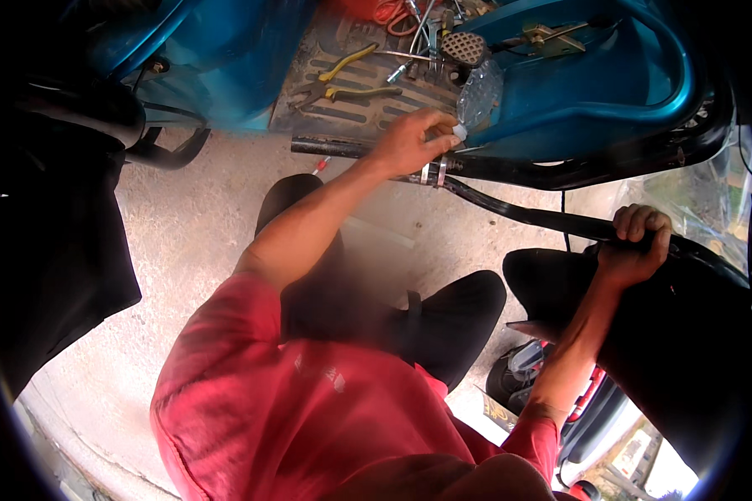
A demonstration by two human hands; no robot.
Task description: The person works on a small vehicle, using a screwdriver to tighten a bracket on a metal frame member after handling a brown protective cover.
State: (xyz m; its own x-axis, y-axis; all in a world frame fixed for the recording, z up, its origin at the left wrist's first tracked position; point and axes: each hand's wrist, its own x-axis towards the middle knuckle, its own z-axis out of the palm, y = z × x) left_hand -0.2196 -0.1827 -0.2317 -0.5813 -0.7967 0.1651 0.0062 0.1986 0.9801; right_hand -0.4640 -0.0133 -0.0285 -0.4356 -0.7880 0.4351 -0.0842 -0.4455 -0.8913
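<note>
My left hand (414, 142) pinches a small whitish piece (458, 132) at the near edge of a teal vehicle body (597, 104), beside a clear crumpled plastic bag (480, 92). Just below it, silver clamps (434, 171) sit on black tubing near a black frame rail (317, 145). At the right, my right hand (639, 242) is closed round a long bent black tube (530, 213), which runs leftward to those clamps.
Pliers (342, 67), wrenches (430, 37) and a pedal (464, 48) are on the dirty floorboard (309, 117). Another teal body part (209, 67) is at upper left. Dark bulky objects (67, 234) flank me, over a concrete floor (175, 217). My bent legs show below the rail.
</note>
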